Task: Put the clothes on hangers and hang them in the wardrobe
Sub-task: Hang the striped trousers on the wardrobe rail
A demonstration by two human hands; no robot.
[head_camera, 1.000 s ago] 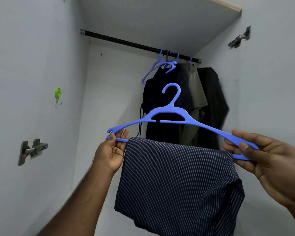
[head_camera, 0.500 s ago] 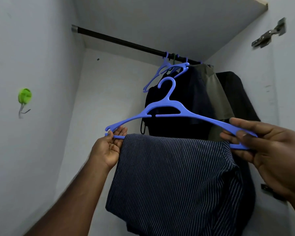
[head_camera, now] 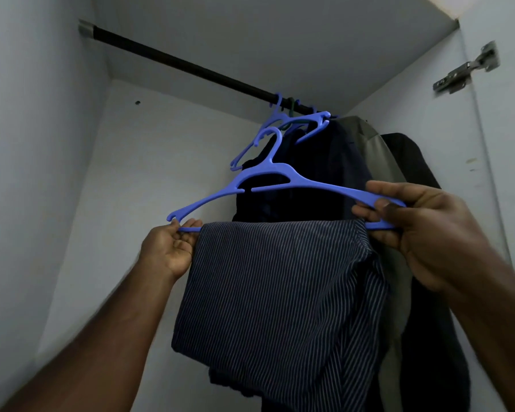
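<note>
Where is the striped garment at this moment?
In the head view's centre, the striped garment hangs over the blue hanger, between the left hand and right hand.

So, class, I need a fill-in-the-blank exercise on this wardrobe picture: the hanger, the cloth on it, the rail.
1. The striped cloth is folded over the bottom bar of a ____ hanger.
2. The left hand and right hand each hold one ____ of that hanger.
3. Its hook is not yet on the black ____.
4. The clothes already hung are bunched at the rail's ____ end.

Missing words: blue; end; rail; right
</note>
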